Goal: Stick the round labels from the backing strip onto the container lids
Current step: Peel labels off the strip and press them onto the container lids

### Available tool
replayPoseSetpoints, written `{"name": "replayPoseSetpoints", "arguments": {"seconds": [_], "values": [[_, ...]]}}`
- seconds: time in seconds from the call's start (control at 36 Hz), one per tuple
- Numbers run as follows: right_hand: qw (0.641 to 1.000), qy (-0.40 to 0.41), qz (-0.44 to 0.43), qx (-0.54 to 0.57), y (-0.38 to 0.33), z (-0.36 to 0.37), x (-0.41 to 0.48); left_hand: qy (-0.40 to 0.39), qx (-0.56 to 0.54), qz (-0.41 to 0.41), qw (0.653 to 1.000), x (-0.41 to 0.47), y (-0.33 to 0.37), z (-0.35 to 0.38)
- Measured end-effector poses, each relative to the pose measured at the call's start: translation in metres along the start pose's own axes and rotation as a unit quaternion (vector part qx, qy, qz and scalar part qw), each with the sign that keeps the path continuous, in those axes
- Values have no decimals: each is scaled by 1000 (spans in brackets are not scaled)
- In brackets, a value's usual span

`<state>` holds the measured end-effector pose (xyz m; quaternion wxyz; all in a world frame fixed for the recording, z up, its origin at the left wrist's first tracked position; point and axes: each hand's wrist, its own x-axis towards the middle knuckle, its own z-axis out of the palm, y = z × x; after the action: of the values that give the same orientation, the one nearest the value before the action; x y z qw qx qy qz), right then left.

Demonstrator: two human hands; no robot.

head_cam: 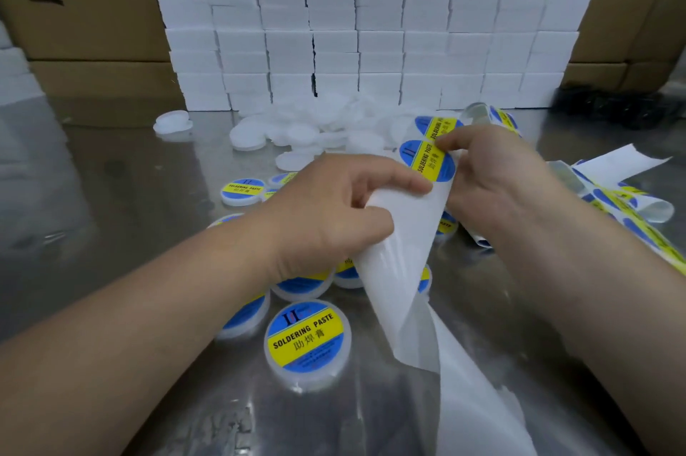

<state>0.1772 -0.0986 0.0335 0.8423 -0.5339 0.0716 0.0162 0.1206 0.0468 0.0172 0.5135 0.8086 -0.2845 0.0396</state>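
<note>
If the left hand (pixel 334 210), gripping the white backing strip (pixel 404 262) between thumb and curled fingers, lets it slacken, the round soldering-paste label (pixel 423 162) could crease or fold onto itself while peeling. A hurried pull by the right hand (pixel 497 181), whose fingertips appear to pinch the label's far edge, might tear it. Bare white lids (pixel 248 138) lie far and left of both hands. The label sits just right of the left thumb tip, touching the right fingertips.

hands (pixel 334 210) peeling label (pixel 427 160), backing strip (pixel 404 259)
</note>
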Motion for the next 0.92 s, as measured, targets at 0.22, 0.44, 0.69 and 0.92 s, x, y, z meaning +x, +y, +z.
{"name": "replayPoseSetpoints", "arguments": {"seconds": [0.22, 0.44, 0.69, 0.92], "values": [[983, -20, -156, -94, 3, 2, -5, 163, 116, 41, 979, 1, -6, -6], [930, -165, -268, -188, 13, 6, -24, 233, 79, -25, 969, 11, -13, -8], [922, -244, -239, -181, 12, 4, -26, 182, -129, -15, 975, 10, -6, -7], [913, -276, -245, -173, 15, 4, -27, 187, -255, -41, 948, 11, -1, -11]]}}
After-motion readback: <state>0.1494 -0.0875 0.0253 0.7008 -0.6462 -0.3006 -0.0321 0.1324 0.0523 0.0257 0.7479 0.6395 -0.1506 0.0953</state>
